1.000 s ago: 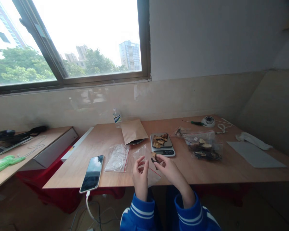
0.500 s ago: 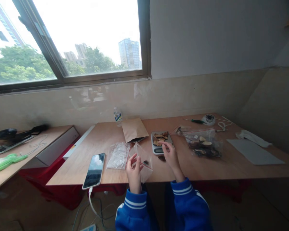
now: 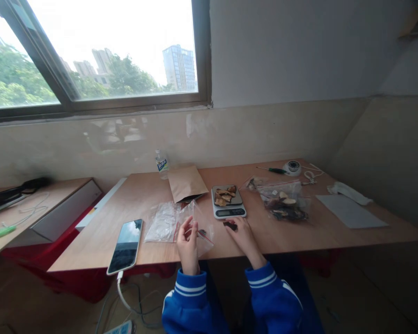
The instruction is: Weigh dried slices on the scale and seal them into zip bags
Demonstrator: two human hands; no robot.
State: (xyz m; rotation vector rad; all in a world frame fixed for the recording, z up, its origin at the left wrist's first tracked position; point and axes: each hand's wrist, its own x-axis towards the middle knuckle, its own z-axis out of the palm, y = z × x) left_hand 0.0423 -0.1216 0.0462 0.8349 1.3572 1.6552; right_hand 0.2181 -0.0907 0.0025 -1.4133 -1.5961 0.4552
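My right hand [image 3: 243, 235] is at the near edge of the kitchen scale [image 3: 229, 213], its fingertips closed on a dark dried mushroom piece [image 3: 230, 226] low over the table. Brown dried mushroom slices [image 3: 225, 195] lie in a pile on the scale's plate. My left hand [image 3: 188, 246] is raised in front of a clear zip bag [image 3: 206, 232], with the thumb and the loosely curled fingers apart and nothing visible between them. Inside that bag is a small dark piece [image 3: 202, 231]. Part of the bag is hidden behind my left hand.
Left of my hands are a stack of clear bags [image 3: 162, 222] and a charging phone [image 3: 125, 246]. Behind them stand a brown paper pouch [image 3: 187, 182] and a bottle [image 3: 161, 164]. Bagged mushrooms [image 3: 284, 204], a screwdriver [image 3: 277, 170], a dome camera [image 3: 293, 168] and white paper [image 3: 350, 211] lie right.
My right hand has drawn back from the slices on the scale to the dark piece in front of it and taken hold of it. The view has shifted slightly right.
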